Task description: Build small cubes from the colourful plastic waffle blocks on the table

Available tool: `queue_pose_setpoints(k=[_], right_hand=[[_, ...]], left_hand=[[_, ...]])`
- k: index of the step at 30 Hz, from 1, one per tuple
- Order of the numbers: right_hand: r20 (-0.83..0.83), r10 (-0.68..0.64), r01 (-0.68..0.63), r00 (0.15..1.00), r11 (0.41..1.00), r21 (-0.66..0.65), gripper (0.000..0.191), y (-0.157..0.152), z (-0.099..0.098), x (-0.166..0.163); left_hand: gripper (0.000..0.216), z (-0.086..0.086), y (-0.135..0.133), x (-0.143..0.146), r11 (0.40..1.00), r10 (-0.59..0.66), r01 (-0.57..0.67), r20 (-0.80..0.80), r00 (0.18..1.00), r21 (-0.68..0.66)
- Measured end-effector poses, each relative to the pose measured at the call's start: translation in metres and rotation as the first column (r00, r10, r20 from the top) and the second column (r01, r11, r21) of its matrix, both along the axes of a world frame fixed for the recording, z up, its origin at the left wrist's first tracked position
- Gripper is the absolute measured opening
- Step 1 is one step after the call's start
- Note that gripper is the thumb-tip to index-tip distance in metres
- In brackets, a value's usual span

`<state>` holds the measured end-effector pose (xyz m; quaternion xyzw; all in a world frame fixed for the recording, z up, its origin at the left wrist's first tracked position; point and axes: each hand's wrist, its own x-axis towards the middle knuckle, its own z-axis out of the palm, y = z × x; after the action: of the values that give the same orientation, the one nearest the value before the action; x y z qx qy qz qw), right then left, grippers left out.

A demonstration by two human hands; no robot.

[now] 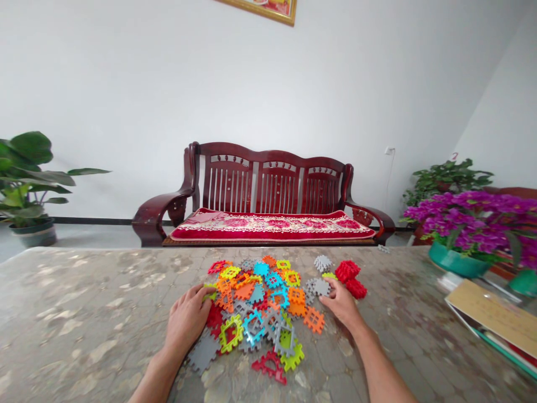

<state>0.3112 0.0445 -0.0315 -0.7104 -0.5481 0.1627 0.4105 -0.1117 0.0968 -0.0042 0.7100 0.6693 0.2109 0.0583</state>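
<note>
Plastic building tiles with toothed edges lie in a loose heap on the table, in grey, red, orange, blue and yellow-green. At the heap's left side my left hand [188, 314] is closed, thumb and fingers at a yellow-green toothed tile [211, 292] that they partly hide. My right hand [343, 305] is on the right, its thumb and index finger closed at the edge of a grey toothed tile [321, 287]. Just beyond its fingertips sit a grey tile stack [323, 263] and a red tile stack [348, 271]. A large grey tile [203, 351] lies beside my left wrist.
The patterned table [92, 324] spans the foreground. At right stand a teal pot [457, 260] of purple flowers [465, 218] and a box of papers [495, 319]. A wooden bench [277, 190] is behind the table, and a potted plant [33, 179] is at left.
</note>
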Motion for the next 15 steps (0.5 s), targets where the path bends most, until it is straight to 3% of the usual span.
queue_pose_setpoints(k=[8,15], right_hand=[[0.053,-0.128,0.119,0.99,0.983,0.14,0.057,0.003,0.011,-0.012],[-0.063,-0.275,0.282,0.959,0.941,0.188,0.07,0.011,0.032,-0.016]], left_hand=[[0.04,0.0,-0.001,0.0,1.0,-0.006,0.005,0.009,1.0,0.004],[0.039,-0.002,0.001,-0.001,1.0,-0.012,0.012,0.032,0.999,-0.01]])
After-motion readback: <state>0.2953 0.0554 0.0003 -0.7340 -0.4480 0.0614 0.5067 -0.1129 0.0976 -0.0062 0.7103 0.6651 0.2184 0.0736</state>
